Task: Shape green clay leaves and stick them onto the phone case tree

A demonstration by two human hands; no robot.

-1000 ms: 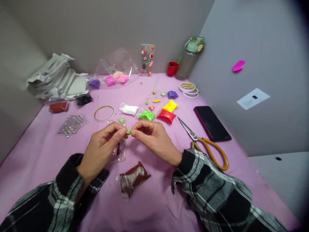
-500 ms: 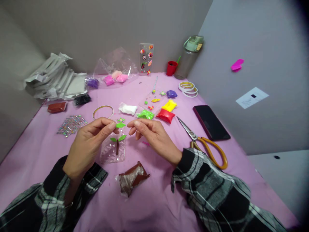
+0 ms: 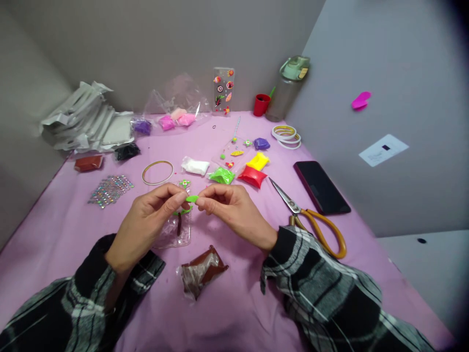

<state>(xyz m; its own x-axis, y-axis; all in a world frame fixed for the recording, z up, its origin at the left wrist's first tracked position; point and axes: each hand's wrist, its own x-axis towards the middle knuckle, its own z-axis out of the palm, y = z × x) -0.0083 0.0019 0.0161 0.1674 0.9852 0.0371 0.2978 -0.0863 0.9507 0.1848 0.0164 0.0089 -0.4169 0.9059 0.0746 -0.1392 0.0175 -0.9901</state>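
A small green clay leaf (image 3: 192, 199) is pinched between my two hands. Its left end is in the closed fingertips of my left hand (image 3: 148, 220), and its right tip is between the thumb and finger of my right hand (image 3: 234, 210). Below them lies a clear phone case (image 3: 183, 238) with a raised pattern. On the case are a brown clay stem (image 3: 179, 225), green leaves partly hidden by my fingers, and a small flower (image 3: 184, 184) at the top. Nearer to me rests a brown clay packet (image 3: 203, 271) in crumpled plastic wrap.
Scissors (image 3: 308, 215) and a dark phone (image 3: 322, 187) lie at the right. Beyond my hands are white (image 3: 195, 166), green (image 3: 222, 176), red (image 3: 252, 177) and yellow (image 3: 258, 161) clay packets. A tape ring (image 3: 157, 173) and a rhinestone sheet (image 3: 110, 191) lie left. A bottle (image 3: 287, 90) stands behind.
My right hand has closed in on the leaf and now pinches its right tip. My left hand has moved slightly right and down with the leaf, covering more of the case.
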